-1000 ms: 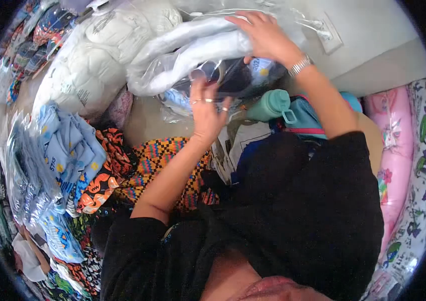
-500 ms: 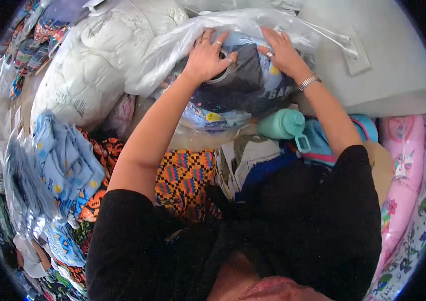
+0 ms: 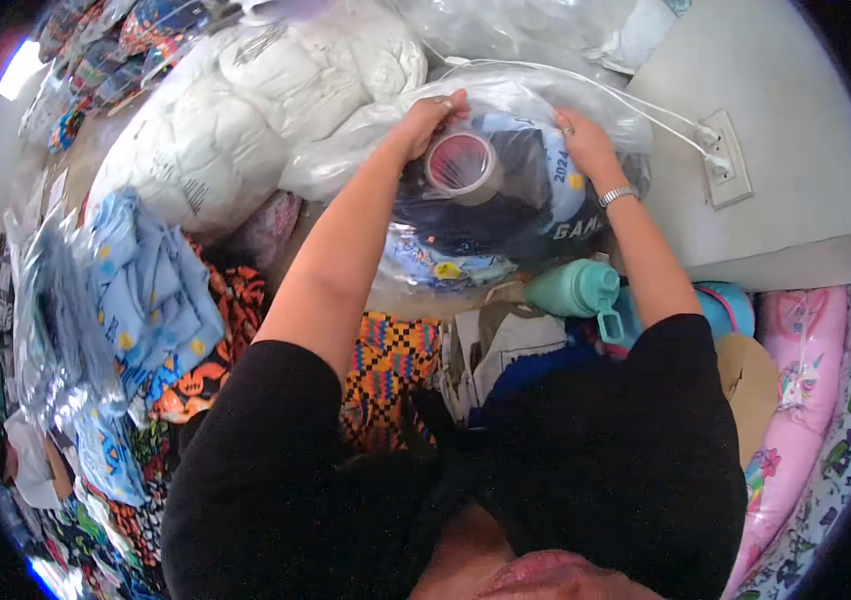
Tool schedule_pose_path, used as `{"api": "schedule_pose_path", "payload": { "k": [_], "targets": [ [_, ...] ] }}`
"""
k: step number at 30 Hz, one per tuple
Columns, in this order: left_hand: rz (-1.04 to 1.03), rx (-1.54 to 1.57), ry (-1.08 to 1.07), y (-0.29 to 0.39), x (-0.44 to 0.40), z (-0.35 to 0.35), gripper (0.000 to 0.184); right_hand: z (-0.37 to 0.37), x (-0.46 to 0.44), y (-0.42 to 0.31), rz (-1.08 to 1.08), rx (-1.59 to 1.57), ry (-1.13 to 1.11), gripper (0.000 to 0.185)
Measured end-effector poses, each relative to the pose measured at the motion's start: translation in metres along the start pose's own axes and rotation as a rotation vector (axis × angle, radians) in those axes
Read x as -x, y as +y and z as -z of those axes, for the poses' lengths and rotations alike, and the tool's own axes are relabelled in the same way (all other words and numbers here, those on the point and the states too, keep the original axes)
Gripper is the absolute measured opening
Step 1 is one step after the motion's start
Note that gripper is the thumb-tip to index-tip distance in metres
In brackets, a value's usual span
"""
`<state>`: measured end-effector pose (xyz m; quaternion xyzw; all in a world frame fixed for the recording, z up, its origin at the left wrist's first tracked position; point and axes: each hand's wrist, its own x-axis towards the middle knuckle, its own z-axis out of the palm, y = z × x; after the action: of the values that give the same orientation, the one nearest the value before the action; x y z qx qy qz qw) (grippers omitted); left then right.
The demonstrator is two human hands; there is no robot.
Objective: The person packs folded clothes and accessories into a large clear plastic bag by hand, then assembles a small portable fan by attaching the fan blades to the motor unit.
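L hand (image 3: 425,124) & R hand (image 3: 590,150), fingers (image 3: 445,103) curled, grip 1 bag (image 3: 522,190); 1 tape roll (image 3: 461,163) btwn, 1 bottle (image 3: 572,288) nr.

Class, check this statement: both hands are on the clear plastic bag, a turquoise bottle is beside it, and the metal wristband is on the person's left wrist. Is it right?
Not quite: the head view shows the metal wristband on the right wrist. The left hand and right hand are on the clear plastic bag, with a turquoise bottle beside it.
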<state>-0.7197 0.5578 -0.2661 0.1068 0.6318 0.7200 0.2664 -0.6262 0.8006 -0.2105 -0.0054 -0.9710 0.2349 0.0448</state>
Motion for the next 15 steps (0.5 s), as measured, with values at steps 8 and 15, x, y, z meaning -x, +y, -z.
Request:
{"api": "schedule_pose_path", "payload": {
  "k": [8,15],
  "targets": [
    [0.048,0.114,-0.003,0.021,0.025,0.009,0.052,0.090,0.058,-0.163,0.686,-0.282,0.684,0.031],
    [-0.368,0.299,0.046,0.094,0.071,0.060,0.041,-0.117,0.012,-0.106,0.481,0.335,0.401,0.052]
  ]
}}
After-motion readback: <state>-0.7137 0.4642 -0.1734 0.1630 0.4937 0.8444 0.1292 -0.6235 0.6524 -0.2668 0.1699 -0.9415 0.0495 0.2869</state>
